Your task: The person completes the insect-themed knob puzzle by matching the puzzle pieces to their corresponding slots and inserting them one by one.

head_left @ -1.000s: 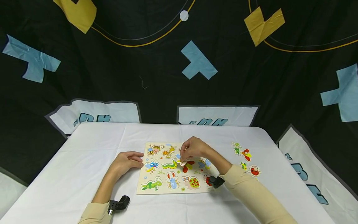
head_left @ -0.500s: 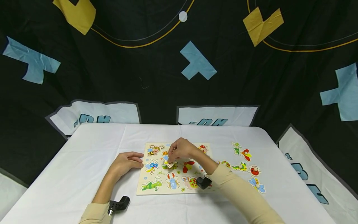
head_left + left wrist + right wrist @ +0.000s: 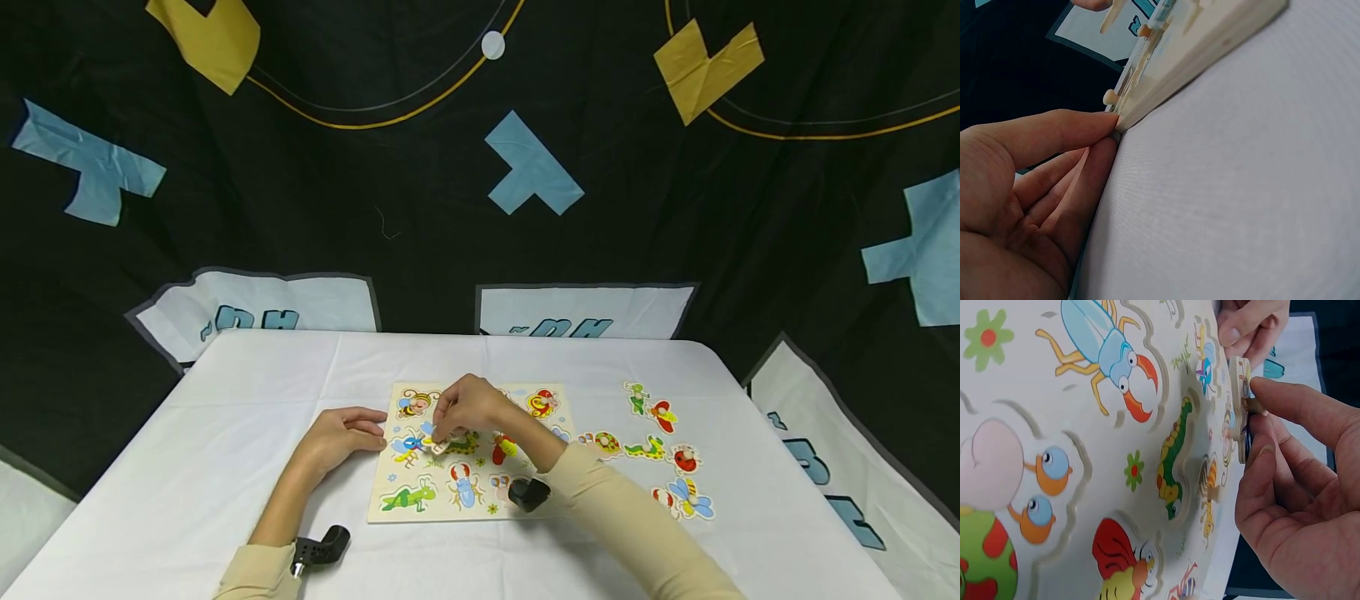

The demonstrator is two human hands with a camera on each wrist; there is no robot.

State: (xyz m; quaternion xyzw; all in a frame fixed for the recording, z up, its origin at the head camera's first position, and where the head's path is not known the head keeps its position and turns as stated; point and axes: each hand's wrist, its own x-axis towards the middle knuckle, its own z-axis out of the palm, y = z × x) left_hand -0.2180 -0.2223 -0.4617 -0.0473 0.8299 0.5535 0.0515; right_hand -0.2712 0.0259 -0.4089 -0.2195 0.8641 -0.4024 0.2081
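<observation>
A wooden insect puzzle board (image 3: 442, 500) lies flat on the white table. My left hand (image 3: 341, 437) rests at its left side; in the left wrist view the fingertips (image 3: 1107, 122) touch the board's edge. Over the left half of the board, my right hand (image 3: 468, 408) pinches a thin puzzle piece (image 3: 1239, 394) by its small wooden peg (image 3: 1255, 406). That piece is seen edge-on in the right wrist view, above the board, and its picture is mostly hidden. A striped insect piece (image 3: 1210, 500) with a peg sits in the board, near the caterpillar recess (image 3: 1174, 462).
Loose pieces lie right of the board: a green insect (image 3: 637, 398), a red-winged one (image 3: 663, 416), a caterpillar (image 3: 647, 447), a ladybug (image 3: 685, 458), a snail (image 3: 606, 442) and a blue-winged bee (image 3: 691, 497). A dark curtain (image 3: 420, 250) hangs behind the table.
My right hand has moved left across the board with the piece, uncovering the board's right side and loose pieces beyond it. The left hand has stayed at the left edge.
</observation>
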